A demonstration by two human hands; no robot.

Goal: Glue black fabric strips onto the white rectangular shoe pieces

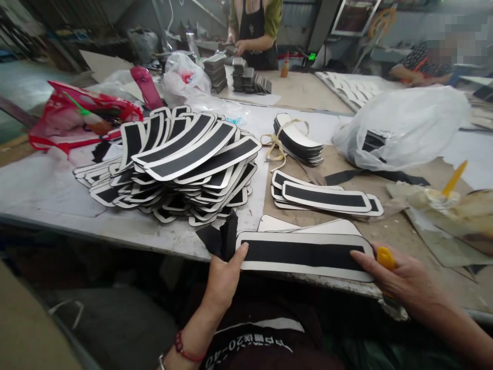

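Note:
A long white-edged piece with a black strip (pixel 300 253) lies level at the table's front edge, held at both ends. My left hand (pixel 227 272) grips its left end, thumb on top, with black strips (pixel 227 237) beside the fingers. At the right end my right hand (pixel 389 272) has its thumb on the piece, and a yellow-handled tool (pixel 385 258) shows between its fingers. White pieces (pixel 327 227) lie just behind. Farther back sit a few similar pieces (pixel 327 197) and a tied bundle (pixel 296 141). A large heap of such pieces (pixel 192 154) stands to the left.
A white plastic bag (pixel 404 123) is at the right, near a container with a yellow stick (pixel 454 180). A red bag (pixel 84 118) lies far left. Across the table a person in an apron (pixel 256 31) handles grey stacks (pixel 244 77); another person (pixel 427 64) is at the right.

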